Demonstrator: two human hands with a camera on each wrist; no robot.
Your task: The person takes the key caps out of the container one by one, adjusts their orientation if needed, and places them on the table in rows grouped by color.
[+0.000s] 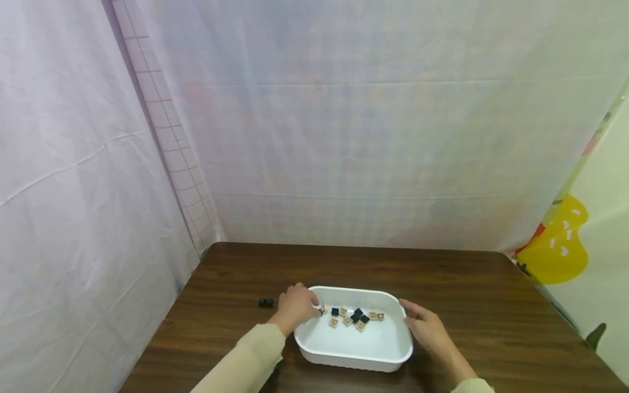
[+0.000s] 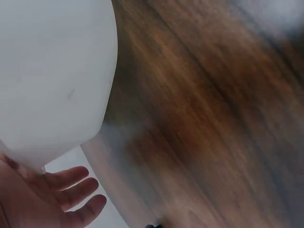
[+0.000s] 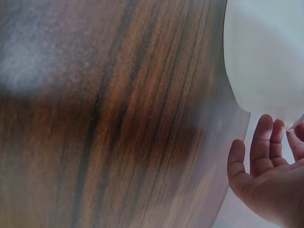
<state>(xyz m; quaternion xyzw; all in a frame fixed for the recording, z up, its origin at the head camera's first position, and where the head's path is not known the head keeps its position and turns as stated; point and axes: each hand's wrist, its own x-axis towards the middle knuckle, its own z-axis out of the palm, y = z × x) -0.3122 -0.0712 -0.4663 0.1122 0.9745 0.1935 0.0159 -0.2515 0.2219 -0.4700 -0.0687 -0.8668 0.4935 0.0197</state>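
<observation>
Saw a shallow white plastic basin with rounded corners [image 1: 354, 346] on the dark brown wood-grain table [image 1: 442, 275], toward the near side. Found inside, mostly along the far half, several small square beige tiles with dark marks [image 1: 360, 326], scattered among small plain-looking black square tiles [image 1: 365, 320], some touching. Could see writing or symbols only as dark marks, too small to read.

Saw the bare left hand [image 1: 296, 307] over the basin's left rim near the far corner, three fingers loosely spread outside the wall, with a small tile [image 1: 323, 309] right at the thumb. Could not tell whether pinching that tile or merely touching, the thumb and forefinger being hidden in the left wrist view. Saw the bare right hand [image 1: 426, 326] clamped on the basin's right rim, toward the far corner, thumb and fingers about the edge.

Noticed two small black pieces [image 1: 266, 302] side by side on the table, left of the left hand. Noticed also a cream sleeve [image 1: 257, 346] on the left arm, pale hanging cloth [image 1: 368, 136] beyond the far edge, and a yellow printed shape with white marks [image 1: 557, 245] at right.
</observation>
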